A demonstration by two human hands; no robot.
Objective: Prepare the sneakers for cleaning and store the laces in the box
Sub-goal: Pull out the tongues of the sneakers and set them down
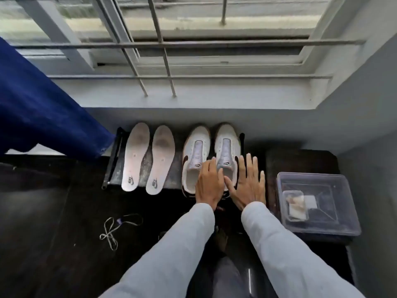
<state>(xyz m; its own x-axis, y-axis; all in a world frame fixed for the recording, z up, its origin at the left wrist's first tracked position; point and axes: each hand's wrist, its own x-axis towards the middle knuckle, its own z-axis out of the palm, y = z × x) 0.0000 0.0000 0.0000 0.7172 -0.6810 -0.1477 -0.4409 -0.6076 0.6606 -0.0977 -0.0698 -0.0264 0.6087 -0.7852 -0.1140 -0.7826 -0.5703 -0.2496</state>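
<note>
Sneakers [196, 140] and insoles [135, 155] with NIKE logos [130, 181]

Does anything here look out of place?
Yes. A lace lies tangled on the dark floor at lower left, far from the clear box on the right, where it belongs.

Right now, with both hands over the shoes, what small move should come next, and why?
Probably reach the left hand to the loose lace on the floor and pick it up. The sneakers show no laces, the insoles lie out beside them, the right hand is empty too, and the clear box stands at the right.
</note>
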